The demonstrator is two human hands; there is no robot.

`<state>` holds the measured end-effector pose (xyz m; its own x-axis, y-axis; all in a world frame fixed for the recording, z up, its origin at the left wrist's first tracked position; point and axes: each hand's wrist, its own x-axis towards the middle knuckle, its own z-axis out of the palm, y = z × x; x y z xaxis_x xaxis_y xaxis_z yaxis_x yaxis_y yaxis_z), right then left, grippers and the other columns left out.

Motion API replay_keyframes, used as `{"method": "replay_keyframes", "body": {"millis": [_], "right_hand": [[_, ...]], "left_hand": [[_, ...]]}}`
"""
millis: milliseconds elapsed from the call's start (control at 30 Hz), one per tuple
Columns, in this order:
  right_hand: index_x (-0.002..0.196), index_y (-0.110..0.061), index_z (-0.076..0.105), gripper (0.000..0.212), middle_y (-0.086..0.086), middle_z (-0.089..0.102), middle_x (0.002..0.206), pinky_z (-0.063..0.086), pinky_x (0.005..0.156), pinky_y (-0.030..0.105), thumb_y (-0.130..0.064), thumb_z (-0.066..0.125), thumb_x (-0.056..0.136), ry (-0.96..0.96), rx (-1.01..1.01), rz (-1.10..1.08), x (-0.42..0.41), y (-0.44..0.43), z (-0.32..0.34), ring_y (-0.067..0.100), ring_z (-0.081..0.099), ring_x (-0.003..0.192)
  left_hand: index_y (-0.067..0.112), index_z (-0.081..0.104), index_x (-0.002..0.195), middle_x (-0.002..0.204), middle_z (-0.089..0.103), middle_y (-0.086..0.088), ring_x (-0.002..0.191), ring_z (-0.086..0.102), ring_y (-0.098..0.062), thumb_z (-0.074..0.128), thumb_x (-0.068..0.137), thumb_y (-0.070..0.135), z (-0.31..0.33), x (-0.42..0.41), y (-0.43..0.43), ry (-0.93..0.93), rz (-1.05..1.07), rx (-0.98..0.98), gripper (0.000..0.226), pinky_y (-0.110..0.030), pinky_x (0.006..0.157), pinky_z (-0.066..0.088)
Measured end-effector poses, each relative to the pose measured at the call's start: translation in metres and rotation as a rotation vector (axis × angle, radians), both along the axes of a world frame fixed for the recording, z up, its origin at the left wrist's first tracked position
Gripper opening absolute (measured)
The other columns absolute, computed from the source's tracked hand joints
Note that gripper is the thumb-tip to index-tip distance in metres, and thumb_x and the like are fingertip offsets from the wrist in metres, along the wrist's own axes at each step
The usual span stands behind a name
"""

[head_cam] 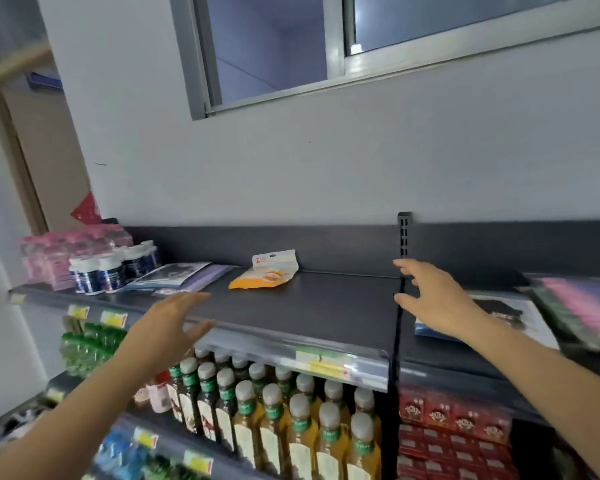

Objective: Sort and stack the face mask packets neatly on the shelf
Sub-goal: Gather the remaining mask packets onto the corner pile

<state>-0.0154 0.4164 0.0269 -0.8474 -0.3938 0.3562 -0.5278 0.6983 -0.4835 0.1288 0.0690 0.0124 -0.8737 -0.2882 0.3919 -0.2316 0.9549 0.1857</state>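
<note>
Dark shelf edge by left hand

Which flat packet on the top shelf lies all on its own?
The orange plastic packet with a white hanging tab, mid-shelf by the back panel. The bluish flat packets at left and pink-and-dark flat packets at right lie in overlapping groups.

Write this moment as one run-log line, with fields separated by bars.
left hand: open, above front of shelf | right hand: open, beside right packets | orange packet: mid-shelf, top against back panel, untouched
</note>
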Motion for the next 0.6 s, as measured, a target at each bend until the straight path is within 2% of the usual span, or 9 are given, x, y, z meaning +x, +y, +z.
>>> {"method": "replay_keyframes", "body": {"millis": [67,167,267,433,533,600], "right_hand": [[0.146,-0.022,0.028,0.061,0.005,0.037,0.147,0.033,0.109,0.035,-0.020,0.057,0.092,-0.008,0.029,0.018,0.010,-0.040,0.000,0.022,0.039,0.132],[0.146,-0.022,0.028,0.062,0.006,0.037,0.146,0.034,0.108,0.036,-0.021,0.057,0.092,-0.005,0.050,0.032,0.023,-0.100,-0.001,0.023,0.039,0.132],[0.146,-0.022,0.028,0.062,0.007,0.039,0.145,0.035,0.107,0.037,-0.021,0.057,0.091,0.010,0.082,0.048,0.031,-0.150,-0.004,0.024,0.039,0.131],[0.144,-0.021,0.031,0.060,0.010,0.044,0.137,0.041,0.100,0.039,-0.026,0.058,0.090,0.034,0.189,0.033,0.026,-0.213,-0.010,0.027,0.043,0.125],[0.144,-0.022,0.031,0.062,0.009,0.042,0.141,0.041,0.100,0.040,-0.030,0.059,0.089,0.018,0.224,0.046,0.013,-0.246,-0.015,0.028,0.041,0.127],[0.143,-0.022,0.033,0.063,0.008,0.042,0.142,0.041,0.100,0.040,-0.031,0.060,0.088,0.017,0.235,0.064,0.002,-0.267,-0.019,0.028,0.041,0.127]], "left_hand": [[0.026,0.044,0.138,0.140,0.048,-0.002,0.116,0.056,-0.022,0.058,0.087,0.047,-0.002,0.013,-0.028,0.007,-0.015,0.000,0.057,-0.037,0.099,0.046],[0.026,0.045,0.136,0.139,0.049,-0.003,0.114,0.056,-0.023,0.058,0.087,0.045,-0.002,0.029,-0.063,0.027,-0.034,0.000,0.054,-0.039,0.098,0.046],[0.028,0.044,0.137,0.140,0.048,-0.003,0.099,0.061,-0.019,0.057,0.087,0.046,0.001,0.039,-0.092,0.031,-0.032,-0.013,0.055,-0.039,0.094,0.049],[0.027,0.044,0.138,0.138,0.050,-0.002,0.088,0.062,-0.016,0.058,0.087,0.045,-0.004,0.051,-0.139,0.064,-0.045,-0.014,0.056,-0.037,0.086,0.053],[0.028,0.045,0.137,0.137,0.051,0.000,0.078,0.054,-0.015,0.058,0.087,0.046,-0.016,0.049,-0.162,0.071,-0.026,-0.016,0.055,-0.035,0.090,0.051],[0.029,0.045,0.136,0.136,0.051,0.002,0.079,0.054,-0.012,0.057,0.087,0.047,-0.023,0.044,-0.175,0.065,-0.018,-0.004,0.054,-0.033,0.090,0.051]]}}
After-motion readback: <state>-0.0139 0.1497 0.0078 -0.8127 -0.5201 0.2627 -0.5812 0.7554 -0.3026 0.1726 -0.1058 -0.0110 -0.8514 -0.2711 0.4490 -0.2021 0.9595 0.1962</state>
